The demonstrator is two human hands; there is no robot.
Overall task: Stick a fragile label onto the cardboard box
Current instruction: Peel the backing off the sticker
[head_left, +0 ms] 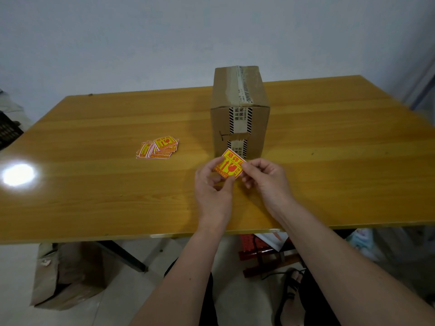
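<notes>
— Yellow-and-red square fragile label [229, 166] is pinched by both hands, hovering above the wooden bench [94, 184] just before the brown taped cardboard box [239, 114]. Peeling the backing?

— Looks likely. Left hand [211, 191] grips its lower-left edge, fingers curled; right hand [263, 180] pinches the right corner. Best lift one corner slowly, keep it flat, then press onto a bare cardboard face.

— Spare labels [157, 148] lie further left, untouched
</notes>
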